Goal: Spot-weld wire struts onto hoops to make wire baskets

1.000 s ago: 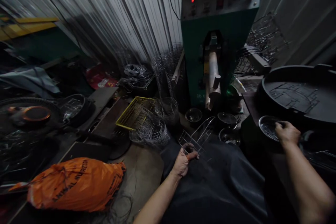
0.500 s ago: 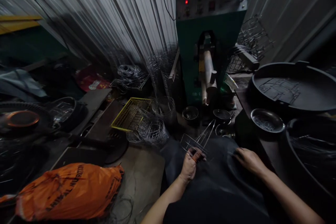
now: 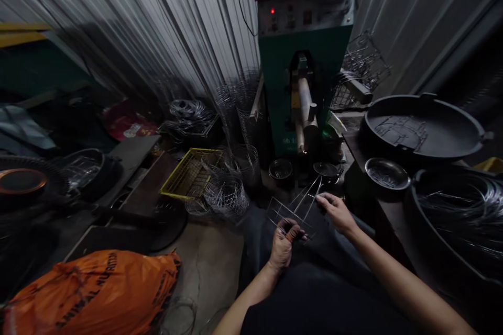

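Note:
My left hand (image 3: pixel 283 243) is closed around the lower edge of a small wire frame with a long looped handle (image 3: pixel 301 204). The handle slants up and to the right, towards the machine. Close beside that handle, my right hand (image 3: pixel 334 210) is pinched, and a short piece of wire (image 3: pixel 312 196) seems to stick out from its fingertips across the handle. Whether this wire touches the handle I cannot tell. Beyond the hands stands a green machine (image 3: pixel 277 57) with a lit red lamp and two thick electrode arms (image 3: pixel 306 99), one above the other.
Left of my knees are wire mesh cylinders (image 3: pixel 226 196), a yellow wire basket (image 3: pixel 167 188) and an orange sack (image 3: pixel 98 288). On the right stand a large black pan (image 3: pixel 451 131), a metal bowl of small wire pieces (image 3: pixel 387 174) and a tub of wire (image 3: pixel 416 220).
My right hand has moved from my lap on the right, up and left to the handle. My left hand keeps its hold on the wire frame. The view has shifted slightly right.

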A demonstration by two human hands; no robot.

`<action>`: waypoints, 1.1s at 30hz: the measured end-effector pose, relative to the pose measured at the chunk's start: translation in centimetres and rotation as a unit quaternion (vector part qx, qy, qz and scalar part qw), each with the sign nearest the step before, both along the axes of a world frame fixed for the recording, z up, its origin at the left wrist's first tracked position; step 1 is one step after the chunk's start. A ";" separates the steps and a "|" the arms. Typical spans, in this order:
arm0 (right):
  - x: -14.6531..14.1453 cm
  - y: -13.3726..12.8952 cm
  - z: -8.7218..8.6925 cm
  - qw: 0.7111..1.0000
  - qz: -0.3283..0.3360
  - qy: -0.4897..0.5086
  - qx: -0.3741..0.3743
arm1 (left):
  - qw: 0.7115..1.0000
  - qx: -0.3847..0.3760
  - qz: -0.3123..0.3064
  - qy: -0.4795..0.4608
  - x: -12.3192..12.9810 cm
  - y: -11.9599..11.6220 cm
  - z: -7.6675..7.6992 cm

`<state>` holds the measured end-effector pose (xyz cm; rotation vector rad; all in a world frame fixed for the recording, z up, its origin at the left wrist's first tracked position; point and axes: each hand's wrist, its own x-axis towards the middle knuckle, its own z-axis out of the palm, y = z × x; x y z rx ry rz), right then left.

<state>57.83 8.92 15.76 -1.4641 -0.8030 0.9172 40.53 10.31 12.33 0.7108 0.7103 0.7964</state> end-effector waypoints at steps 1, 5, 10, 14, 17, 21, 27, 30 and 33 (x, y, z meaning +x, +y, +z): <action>-0.2 0.1 0.1 1.000 -0.008 0.011 0.008 | 1.000 0.003 0.004 0.002 0.0 0.0 0.1; -0.5 0.4 0.6 0.999 -0.029 0.024 0.029 | 1.000 0.007 0.009 0.000 0.0 0.2 0.5; -0.4 0.7 0.5 0.998 -0.029 0.028 0.045 | 0.999 -0.023 -0.023 0.002 -0.2 0.4 1.0; -0.3 1.0 0.1 0.998 -0.028 0.030 0.053 | 0.999 -0.032 -0.037 0.021 -0.2 0.7 1.3; -0.1 1.4 0.1 0.997 -0.031 0.032 0.060 | 0.999 -0.028 -0.034 0.029 0.0 1.1 1.6; 0.4 2.4 0.5 0.995 -0.039 0.055 0.072 | 0.999 -0.019 -0.032 0.035 1.0 2.2 2.2; 2.1 5.0 0.1 0.993 -0.058 0.046 0.088 | 0.999 0.001 -0.021 0.024 3.1 4.5 2.7; 2.8 6.4 -0.1 0.992 -0.060 0.039 0.104 | 1.000 0.010 -0.015 0.021 4.0 5.6 2.8; 3.2 7.5 -0.2 0.990 -0.067 0.048 0.111 | 0.999 0.024 -0.014 0.018 4.4 6.7 3.0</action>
